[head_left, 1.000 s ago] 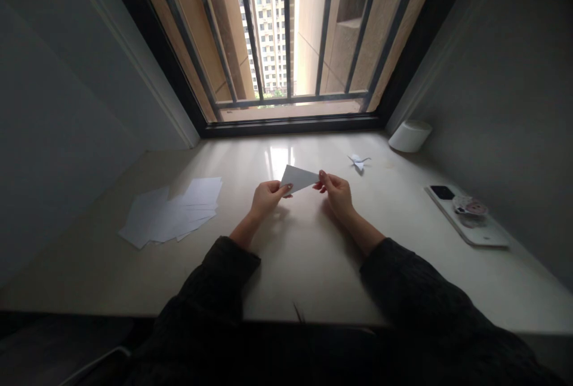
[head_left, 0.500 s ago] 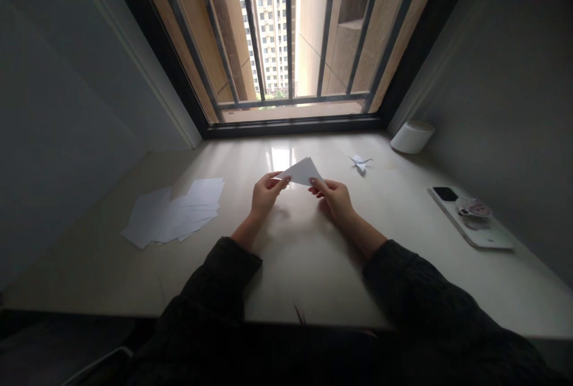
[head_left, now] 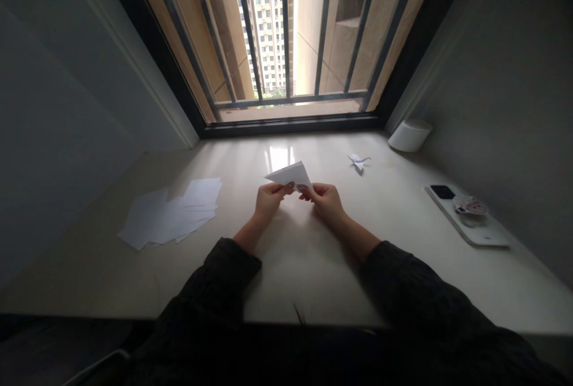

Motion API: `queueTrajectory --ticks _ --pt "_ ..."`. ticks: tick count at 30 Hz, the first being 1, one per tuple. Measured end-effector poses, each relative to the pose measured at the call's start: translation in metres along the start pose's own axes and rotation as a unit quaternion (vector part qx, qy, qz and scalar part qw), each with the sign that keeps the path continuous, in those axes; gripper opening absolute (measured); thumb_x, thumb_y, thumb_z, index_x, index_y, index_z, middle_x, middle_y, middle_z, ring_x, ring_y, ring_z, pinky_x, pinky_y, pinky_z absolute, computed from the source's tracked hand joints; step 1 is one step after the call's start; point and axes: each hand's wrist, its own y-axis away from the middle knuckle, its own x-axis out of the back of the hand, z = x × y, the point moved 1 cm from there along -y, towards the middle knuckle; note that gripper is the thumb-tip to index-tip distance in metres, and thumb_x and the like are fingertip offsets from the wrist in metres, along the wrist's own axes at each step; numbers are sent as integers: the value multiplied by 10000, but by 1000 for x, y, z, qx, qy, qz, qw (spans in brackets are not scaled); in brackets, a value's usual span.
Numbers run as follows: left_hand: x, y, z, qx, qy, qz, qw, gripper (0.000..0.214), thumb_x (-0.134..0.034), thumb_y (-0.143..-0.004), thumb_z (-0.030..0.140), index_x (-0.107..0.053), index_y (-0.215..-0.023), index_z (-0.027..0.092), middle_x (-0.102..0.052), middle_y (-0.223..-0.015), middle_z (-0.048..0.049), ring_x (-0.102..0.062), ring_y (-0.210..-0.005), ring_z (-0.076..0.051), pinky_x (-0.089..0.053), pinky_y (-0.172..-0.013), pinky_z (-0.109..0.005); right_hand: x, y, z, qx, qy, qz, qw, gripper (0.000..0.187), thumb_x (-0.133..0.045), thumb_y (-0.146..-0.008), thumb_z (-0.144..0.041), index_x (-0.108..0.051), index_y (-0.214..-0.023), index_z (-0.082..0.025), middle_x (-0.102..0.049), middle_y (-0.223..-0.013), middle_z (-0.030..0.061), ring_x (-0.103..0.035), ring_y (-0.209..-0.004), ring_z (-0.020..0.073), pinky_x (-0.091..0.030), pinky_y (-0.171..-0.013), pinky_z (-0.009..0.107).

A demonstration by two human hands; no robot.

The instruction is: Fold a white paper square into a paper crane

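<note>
A white sheet of paper folded into a triangle [head_left: 289, 173] is held up just above the pale tabletop, in the middle of the head view. My left hand [head_left: 270, 200] pinches its lower edge near the centre, thumb on the near face. At the lower right corner my right hand [head_left: 327, 200] grips the same paper, with its thumb close to the left one. The fingers behind the paper are partly hidden. A small folded paper crane [head_left: 358, 163] rests on the surface beyond my right hand.
Loose white sheets [head_left: 170, 213] lie overlapping at the left. To the right are a phone [head_left: 486, 232] with a round grip on its back and a white cylindrical object [head_left: 409, 136] by the wall. A barred window [head_left: 286, 129] closes off the back.
My hands have come closer together along the paper's lower edge. The left hand has slid from the left corner toward the middle, and that corner now sticks out free.
</note>
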Motion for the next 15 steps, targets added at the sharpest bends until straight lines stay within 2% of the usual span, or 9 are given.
queueTrajectory --ticks 4,7,11,15 --pt "9 -6 3 7 14 60 998 364 -726 -626 522 -711 -658 159 -695 -692 -74 -607 -674 -166 -376 -579 -260 1 -1 3 1 11 16 1000 385 -678 -702 -528 -694 -585 -163 -671 -570 56 -557 -519 141 -410 -538 265" --pt "15 -8 5 22 38 98 994 390 -730 -610 539 -720 -724 166 -697 -718 -80 -624 -733 -185 -362 -588 -261 3 -2 7 5 19 27 999 388 -677 -701 -531 -692 -581 -162 -670 -571 56 -555 -521 142 -401 -538 266" --pt "17 -8 7 39 61 98 993 419 -730 -602 553 -717 -759 165 -699 -760 -93 -638 -804 -212 -364 -610 -268 6 -4 9 7 25 33 999 402 -670 -701 -546 -696 -592 -160 -679 -586 61 -564 -528 148 -406 -545 269" --pt "15 -8 6 46 73 90 992 438 -676 -655 583 -712 -768 161 -706 -806 -107 -648 -841 -234 -374 -617 -280 7 -4 9 0 30 40 999 413 -663 -701 -557 -696 -598 -159 -685 -593 64 -573 -531 151 -407 -544 269"
